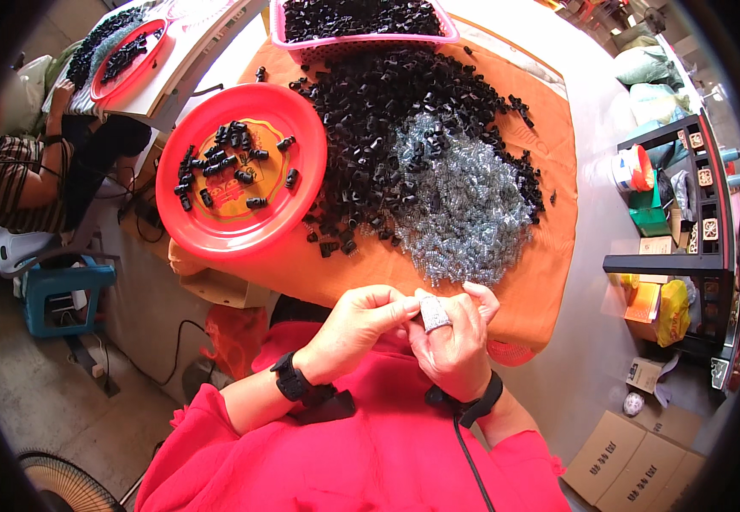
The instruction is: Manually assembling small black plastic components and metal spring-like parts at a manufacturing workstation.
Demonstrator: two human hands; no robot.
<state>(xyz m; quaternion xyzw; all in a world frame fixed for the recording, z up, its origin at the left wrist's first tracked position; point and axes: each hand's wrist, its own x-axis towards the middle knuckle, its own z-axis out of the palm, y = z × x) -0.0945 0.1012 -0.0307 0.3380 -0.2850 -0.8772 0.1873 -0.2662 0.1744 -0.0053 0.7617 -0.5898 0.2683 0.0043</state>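
Observation:
My left hand (pixel 359 328) and my right hand (pixel 457 348) meet at the near edge of the orange-covered table (pixel 549 247). Thumb and fingers of the left are pinched together against those of the right, whose fingers are curled inward. Whatever they hold is too small and too covered to make out. A wide silvery band (pixel 434 314) circles one right finger. Just beyond the hands lies a heap of small metal springs (pixel 464 205), bordered by a larger heap of small black plastic parts (pixel 370 102). Several black pieces (pixel 232 158) sit on a round red tray (pixel 180 213) at the left.
A pink basket (pixel 361 40) of black parts stands at the far edge. At far left, a person (pixel 29 179) sits by another table with a red tray (pixel 158 51). A blue stool (pixel 67 294), a fan (pixel 67 482), a dark shelf (pixel 664 263) and cardboard boxes (pixel 634 461) stand around.

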